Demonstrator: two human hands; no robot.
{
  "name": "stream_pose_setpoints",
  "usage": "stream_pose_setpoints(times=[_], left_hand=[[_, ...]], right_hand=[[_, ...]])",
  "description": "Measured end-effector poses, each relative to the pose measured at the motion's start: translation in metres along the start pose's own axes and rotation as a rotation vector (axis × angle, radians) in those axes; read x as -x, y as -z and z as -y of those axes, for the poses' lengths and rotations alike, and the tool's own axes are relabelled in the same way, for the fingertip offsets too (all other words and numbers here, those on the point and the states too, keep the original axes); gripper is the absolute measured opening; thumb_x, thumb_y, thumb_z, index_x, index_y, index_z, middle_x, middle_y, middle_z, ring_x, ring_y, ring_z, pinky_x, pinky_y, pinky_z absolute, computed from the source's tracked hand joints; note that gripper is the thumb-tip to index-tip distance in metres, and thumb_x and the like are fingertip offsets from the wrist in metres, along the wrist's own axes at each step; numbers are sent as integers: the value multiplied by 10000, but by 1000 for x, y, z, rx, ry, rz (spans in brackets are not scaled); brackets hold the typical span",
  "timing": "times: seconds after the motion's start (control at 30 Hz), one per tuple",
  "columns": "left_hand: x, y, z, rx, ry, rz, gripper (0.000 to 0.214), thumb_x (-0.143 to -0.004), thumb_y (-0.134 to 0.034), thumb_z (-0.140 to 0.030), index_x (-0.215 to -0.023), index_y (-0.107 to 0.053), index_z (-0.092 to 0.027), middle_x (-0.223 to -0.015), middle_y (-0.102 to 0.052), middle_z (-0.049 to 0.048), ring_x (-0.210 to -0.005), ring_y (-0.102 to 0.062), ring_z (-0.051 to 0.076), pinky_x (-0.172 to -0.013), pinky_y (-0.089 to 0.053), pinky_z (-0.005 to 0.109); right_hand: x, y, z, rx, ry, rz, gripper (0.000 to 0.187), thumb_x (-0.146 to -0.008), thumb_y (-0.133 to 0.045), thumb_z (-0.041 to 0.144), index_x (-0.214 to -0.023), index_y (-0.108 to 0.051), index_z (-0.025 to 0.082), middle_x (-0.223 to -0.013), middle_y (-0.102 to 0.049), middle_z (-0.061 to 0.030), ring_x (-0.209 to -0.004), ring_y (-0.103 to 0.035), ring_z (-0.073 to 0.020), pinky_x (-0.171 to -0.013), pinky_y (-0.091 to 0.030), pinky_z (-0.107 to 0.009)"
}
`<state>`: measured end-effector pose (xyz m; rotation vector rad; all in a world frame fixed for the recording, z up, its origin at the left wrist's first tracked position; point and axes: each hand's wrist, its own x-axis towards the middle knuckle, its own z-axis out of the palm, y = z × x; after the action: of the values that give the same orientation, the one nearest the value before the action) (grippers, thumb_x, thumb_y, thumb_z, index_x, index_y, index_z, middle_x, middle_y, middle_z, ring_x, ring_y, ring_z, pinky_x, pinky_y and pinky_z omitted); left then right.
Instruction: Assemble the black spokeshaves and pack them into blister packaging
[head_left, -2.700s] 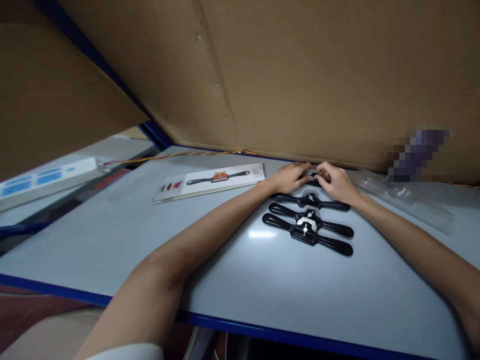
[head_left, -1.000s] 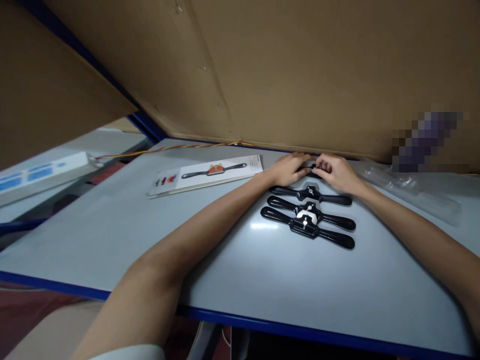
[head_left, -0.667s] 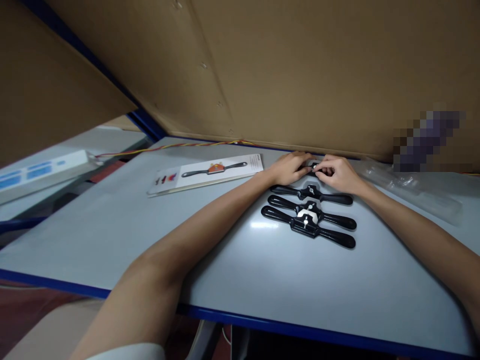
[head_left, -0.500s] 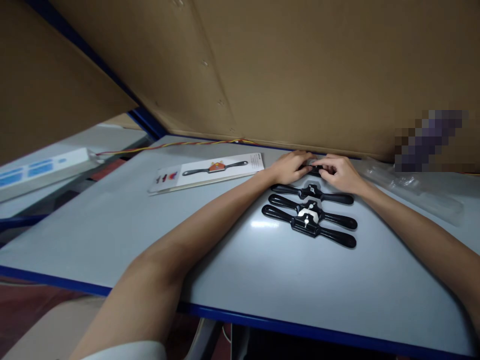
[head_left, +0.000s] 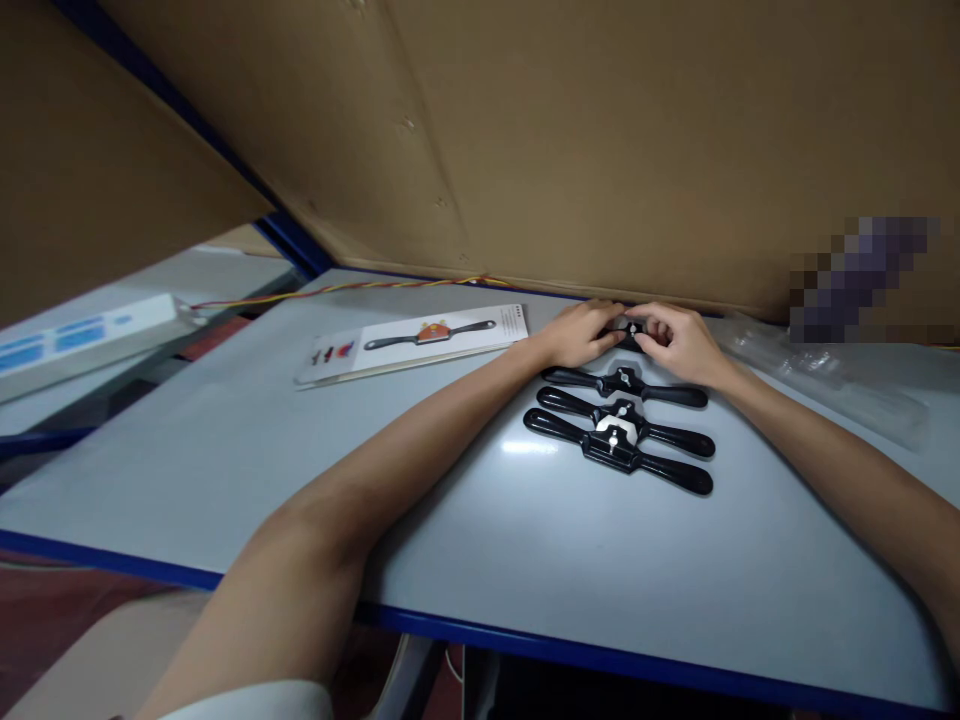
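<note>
At the back of the table my left hand [head_left: 586, 334] is closed round one end of a black spokeshave [head_left: 631, 334]. My right hand [head_left: 679, 340] is closed at the other end, fingers curled and thumb toward the tool's middle. Its small silver screw shows between the hands; both handles are mostly covered. Just in front lie three more black spokeshaves, roughly parallel: a far one [head_left: 624, 380], a middle one [head_left: 627, 412] and a near one [head_left: 613, 450]. The nearest has a bright metal plate and screw at its centre.
Left of my hands lies a blister card [head_left: 420, 342] with a printed spokeshave. Clear plastic packaging [head_left: 832, 385] lies at the right. A brown board [head_left: 570, 150] rises behind the table [head_left: 225, 480]. A red-yellow cable [head_left: 352, 289] runs along the back to a white box [head_left: 82, 340].
My right fingers have drawn back slightly from the spokeshave's middle, baring its screw. My left hand and the three front spokeshaves stay in place.
</note>
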<state>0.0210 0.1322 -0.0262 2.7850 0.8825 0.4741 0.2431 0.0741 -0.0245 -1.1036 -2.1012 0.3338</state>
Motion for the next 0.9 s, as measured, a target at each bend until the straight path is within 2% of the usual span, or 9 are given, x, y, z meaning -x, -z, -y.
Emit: stream_pose_setpoints(times=[0.1, 0.23, 0.4, 0.53, 0.67, 0.77, 0.9], left_hand=[[0, 0, 0, 1, -11, 1, 428, -1012, -455, -376, -1295, -641, -115, -1151, -730, 159, -1045, -669, 287, -936, -506, 382], [0, 0, 1, 15, -30, -3, 472, -1017, -454, -373, -1392, -612, -134, -1164, -733, 145, -1057, -675, 288, -955, -509, 396], [0, 0, 0, 23, -28, -1, 487, -1007, -465, -354, -1408, -614, -121, -1179, -736, 154, -1078, -682, 291, -981, -513, 402], [1, 1, -1, 14, -20, 2, 499, -1016, -451, -351, -1426, -604, -112, -1237, -729, 173, -1141, -680, 309, -1009, -512, 420], [1, 1, -1, 14, -38, -15, 500, -1072, -357, -399, -1417, -611, -143, -1345, -701, 168, -1262, -646, 317, -1084, -486, 445], [1, 1, -1, 20, -45, -21, 527, -1090, -335, -462, -1401, -620, -148, -1338, -706, 168, -1265, -650, 322, -1084, -491, 450], [1, 1, -2, 33, -29, -30, 507, -1102, -332, -457, -1376, -640, -162, -1321, -720, 150, -1255, -665, 303, -1079, -493, 420]], right_hand=[[0, -1, -1, 7, 5, 3, 302, -857, -646, 286, -1119, -766, 198, -737, -570, 10, -637, -492, -168, -678, -439, -332], [0, -1, -1, 11, -14, -5, 192, -872, -667, 329, -982, -763, 205, -743, -574, 1, -625, -479, -164, -663, -424, -337], [-2, -2, -2, 15, -35, -32, 135, -858, -691, 346, -831, -706, 214, -687, -561, 12, -622, -472, -162, -649, -406, -332], [-3, -3, -4, 28, -57, -33, 136, -849, -697, 344, -799, -652, 225, -686, -585, 10, -615, -477, -163, -639, -400, -329], [-3, -4, -6, 50, -53, -31, 202, -856, -695, 361, -733, -603, 229, -698, -585, -2, -626, -485, -163, -632, -400, -328], [-2, -4, -5, 50, -44, -23, 213, -866, -686, 363, -725, -601, 227, -711, -587, -9, -626, -485, -161, -629, -397, -327], [-1, -2, -1, 61, -11, 11, 173, -863, -664, 335, -738, -627, 221, -747, -587, -17, -634, -498, -162, -644, -404, -332]])
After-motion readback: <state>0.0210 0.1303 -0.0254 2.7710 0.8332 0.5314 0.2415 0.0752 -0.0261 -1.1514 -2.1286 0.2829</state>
